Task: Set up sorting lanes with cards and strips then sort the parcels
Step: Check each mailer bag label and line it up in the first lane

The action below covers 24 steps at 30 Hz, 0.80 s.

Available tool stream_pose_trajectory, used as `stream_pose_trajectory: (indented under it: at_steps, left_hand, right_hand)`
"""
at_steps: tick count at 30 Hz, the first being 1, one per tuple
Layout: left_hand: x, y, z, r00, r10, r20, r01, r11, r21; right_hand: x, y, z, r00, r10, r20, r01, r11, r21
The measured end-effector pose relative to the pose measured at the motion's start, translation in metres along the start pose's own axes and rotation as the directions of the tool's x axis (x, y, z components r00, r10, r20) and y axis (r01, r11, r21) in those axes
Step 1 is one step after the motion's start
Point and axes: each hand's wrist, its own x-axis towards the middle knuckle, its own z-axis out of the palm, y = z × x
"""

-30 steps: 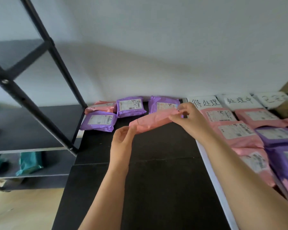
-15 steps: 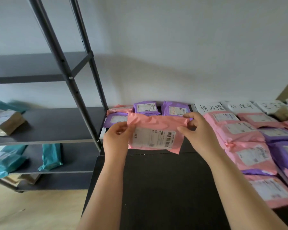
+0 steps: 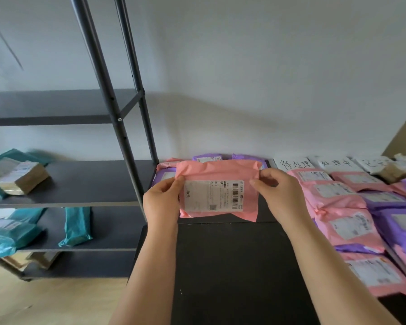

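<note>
Above the dark tabletop (image 3: 232, 266), the left hand (image 3: 161, 202) and right hand (image 3: 279, 195) each pinch a side edge of the pink parcel (image 3: 218, 171). Edge-on a second ago, it now shows its label, probably for reading before picking a lane under the cards (image 3: 295, 163) right of the right hand.

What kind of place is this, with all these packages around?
Probably a small parcel sorting room. Labelled pink and purple parcels lie in rows in front of handwritten cards, teal parcels sit on a metal shelf, and the left hand and right hand hold a pink parcel with its label showing.
</note>
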Motion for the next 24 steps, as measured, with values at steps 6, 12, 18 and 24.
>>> stream_pose_trajectory:
  at_steps: [6,12,18,24]
  left_hand:
    - [-0.010,0.002,0.005,0.981,0.193,-0.034,-0.168,0.915,0.367]
    - [-0.028,0.012,0.022,0.751,0.624,0.217,-0.646,0.624,0.440]
    - [-0.034,0.016,0.036,0.628,0.757,0.180,-0.746,0.521,0.414]
    - [-0.035,0.028,0.032,0.877,0.459,0.142,-0.481,0.842,0.246]
  right_hand:
    - [0.006,-0.015,-0.009,0.999,-0.019,-0.049,0.022,0.999,0.050]
    - [0.009,-0.034,-0.013,0.987,-0.158,-0.013,0.155,0.980,-0.123]
    - [0.012,-0.052,-0.025,0.976,-0.219,-0.018,0.213,0.965,-0.153]
    - [0.000,-0.041,-0.039,0.967,-0.089,-0.240,0.108,0.992,0.069]
